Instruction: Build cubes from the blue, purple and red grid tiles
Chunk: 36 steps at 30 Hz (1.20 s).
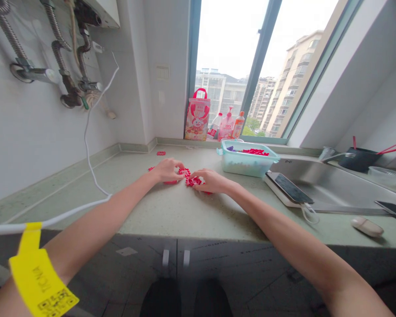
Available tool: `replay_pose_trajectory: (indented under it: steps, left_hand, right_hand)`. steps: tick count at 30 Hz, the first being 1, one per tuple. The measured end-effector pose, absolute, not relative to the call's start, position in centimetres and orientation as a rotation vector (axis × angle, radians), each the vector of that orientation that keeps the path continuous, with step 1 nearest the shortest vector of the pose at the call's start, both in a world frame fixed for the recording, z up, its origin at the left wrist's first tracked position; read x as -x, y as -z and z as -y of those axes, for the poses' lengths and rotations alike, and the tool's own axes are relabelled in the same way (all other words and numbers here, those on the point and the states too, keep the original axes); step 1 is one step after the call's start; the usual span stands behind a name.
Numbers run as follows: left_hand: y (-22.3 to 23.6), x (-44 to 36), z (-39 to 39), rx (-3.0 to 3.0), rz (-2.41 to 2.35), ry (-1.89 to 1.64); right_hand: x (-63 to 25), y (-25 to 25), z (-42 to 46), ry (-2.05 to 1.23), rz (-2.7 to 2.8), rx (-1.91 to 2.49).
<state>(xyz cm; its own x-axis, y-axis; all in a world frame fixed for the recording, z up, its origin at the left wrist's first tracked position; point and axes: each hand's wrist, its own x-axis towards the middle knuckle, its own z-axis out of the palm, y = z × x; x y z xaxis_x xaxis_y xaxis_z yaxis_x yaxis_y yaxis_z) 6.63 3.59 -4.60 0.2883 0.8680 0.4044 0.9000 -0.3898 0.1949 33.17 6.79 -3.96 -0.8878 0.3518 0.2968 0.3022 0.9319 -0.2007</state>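
Observation:
Both my arms reach forward over a pale green countertop. My left hand and my right hand rest close together on a small heap of red plastic pieces, fingers curled down onto them. What exactly each hand pinches is too small to make out. A few loose red pieces lie farther back near the wall.
A light blue tub holding more red pieces stands right of my hands. A phone on a white power bank lies beside the steel sink. Bottles and a pink bag line the window sill. A white cable hangs at left.

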Motion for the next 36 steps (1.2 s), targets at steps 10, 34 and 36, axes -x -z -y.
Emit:
replay_pose_trajectory:
  steps: [10,34,36]
  left_hand:
    - [3.5,-8.6,-1.6,2.702,1.404,1.032]
    - [4.8,-9.6,-2.6,2.857,1.512,0.719]
    - [4.9,-9.7,-2.5,2.890,1.479,0.701]
  right_hand:
    - [-35.9,2.5,-9.4,-0.126,2.538,0.734]
    - [-37.6,0.3,-9.0,-0.029,2.629,0.742]
    - [-36.9,0.6,-8.6,-0.100,2.552,0.578]
